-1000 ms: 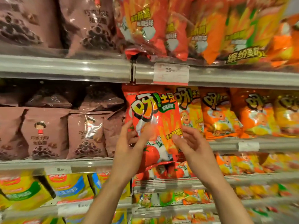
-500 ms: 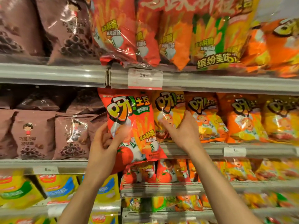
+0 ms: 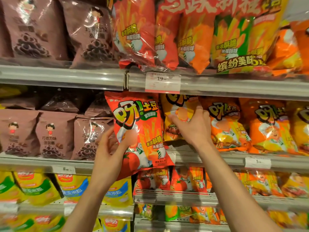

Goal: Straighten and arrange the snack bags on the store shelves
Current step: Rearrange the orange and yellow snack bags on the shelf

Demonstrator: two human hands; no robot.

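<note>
Holding the red tomato-flavour potato-stick bag (image 3: 140,133) out in front of the middle shelf (image 3: 217,159), your left hand (image 3: 108,148) has its grip closed on the bag's lower left edge, thumb on the printed face and fingers behind. The bag hangs tilted, its bottom drooping past the shelf lip over the smaller red bags below, so it is not yet seated in the row. That looks deliberate: keeping it clear of the shelf leaves room to work on its neighbour.

Your right hand (image 3: 192,126) lies spread on the yellow potato-stick bag (image 3: 175,118) just beside the red one, fingers splayed and pressing rather than clamped, grasping nothing. You seem to be pushing that bag back or upright so a slot opens at the left end of the row, next to the brown chocolate ring bags (image 3: 90,136).

Further right, the orange bags (image 3: 229,124) stand fairly upright, faces forward. Once the yellow bag stays put, the red one probably needs lifting so its base clears the shelf edge, then setting upright against the row.
</note>
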